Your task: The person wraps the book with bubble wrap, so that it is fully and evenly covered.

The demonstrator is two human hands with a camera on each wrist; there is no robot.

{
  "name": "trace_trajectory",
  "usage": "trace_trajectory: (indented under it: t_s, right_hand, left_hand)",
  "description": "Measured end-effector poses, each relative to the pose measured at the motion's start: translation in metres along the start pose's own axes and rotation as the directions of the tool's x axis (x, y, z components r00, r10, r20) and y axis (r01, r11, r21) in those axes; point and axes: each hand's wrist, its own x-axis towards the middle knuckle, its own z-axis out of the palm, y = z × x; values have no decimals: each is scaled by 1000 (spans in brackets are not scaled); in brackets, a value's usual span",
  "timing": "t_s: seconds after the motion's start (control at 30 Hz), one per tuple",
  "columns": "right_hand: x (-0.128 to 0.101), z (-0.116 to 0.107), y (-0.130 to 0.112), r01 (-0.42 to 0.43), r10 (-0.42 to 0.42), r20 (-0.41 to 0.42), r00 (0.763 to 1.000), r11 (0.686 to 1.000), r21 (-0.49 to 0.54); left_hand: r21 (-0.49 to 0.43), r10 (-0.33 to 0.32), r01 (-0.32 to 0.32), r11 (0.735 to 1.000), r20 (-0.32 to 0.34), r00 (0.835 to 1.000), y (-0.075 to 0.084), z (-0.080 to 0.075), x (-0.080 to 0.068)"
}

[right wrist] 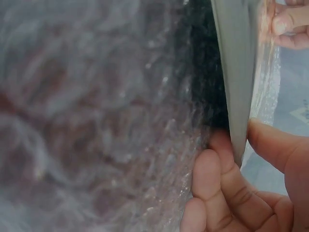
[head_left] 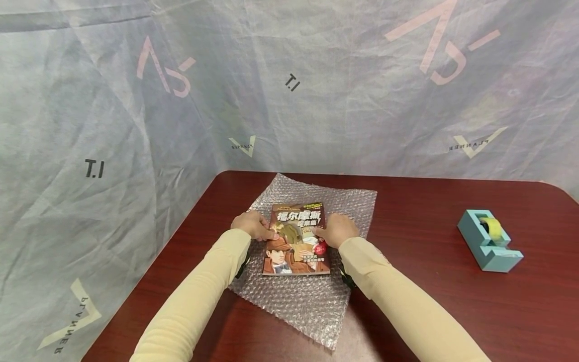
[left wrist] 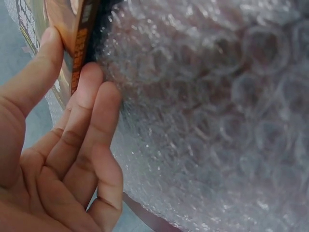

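Note:
A paperback book [head_left: 289, 261] with an illustrated cover and large white Chinese characters lies face up over a sheet of bubble wrap [head_left: 298, 306]. My left hand [head_left: 254, 225] pinches its left edge, thumb on the cover and fingers at the spine, as the left wrist view shows. On the opposite side my right hand [head_left: 338, 230] grips the page edge [right wrist: 236, 72] between thumb and fingers. In the right wrist view a dark gap shows between the book and the bubble wrap [right wrist: 106, 121]. The wrap spreads out past the book on all sides, set at a slant.
To the right on the dark red table [head_left: 416, 216] stands a light blue tape dispenser [head_left: 488, 246] with a roll of yellow tape [head_left: 494, 229]. Grey printed sheeting [head_left: 316, 115] hangs behind the table and along its left side.

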Motion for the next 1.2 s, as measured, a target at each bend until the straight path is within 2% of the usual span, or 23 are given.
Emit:
trace_trajectory:
  t_s: [0.2, 0.33, 0.47, 0.63, 0.73, 0.8, 1.03, 1.2]
  right_hand:
    - [-1, 4, -3, 6, -9, -33, 999, 995, -96]
    - [-3, 5, -4, -16, 11, -38, 999, 990, -142]
    - [-3, 2, 1, 7, -7, -1, 1000, 992, -127]
    - [-6, -9, 7, 41, -39, 50, 998, 998, -52]
    - [-10, -17, 9, 58, -57, 42, 998, 998, -32]
    - [-13, -20, 11, 81, -79, 38, 996, 996, -33]
    - [-26, -25, 14, 192, -186, 64, 980, 976, -106]
    - [-35, -26, 12, 193, -177, 113, 978, 968, -158]
  left_hand:
    - [-1, 6, -6, 1000, -9, 1000, 2, -2, -5]
    - [42, 6, -6, 999, -12, 1000, 4, 0, -5]
    - [59, 15, -15, 998, -1, 1000, 6, 2, -3]
    - [-23, 23, -23, 999, 12, 1000, 6, 2, -4]
    - [-83, 30, -29, 996, 11, 999, 5, 2, -5]
    - [-90, 32, -32, 995, -3, 999, 4, 2, -6]
    - [18, 4, -1, 1000, -152, 988, -1, -7, -14]
    - [106, 19, -2, 994, -160, 987, -8, -13, -21]
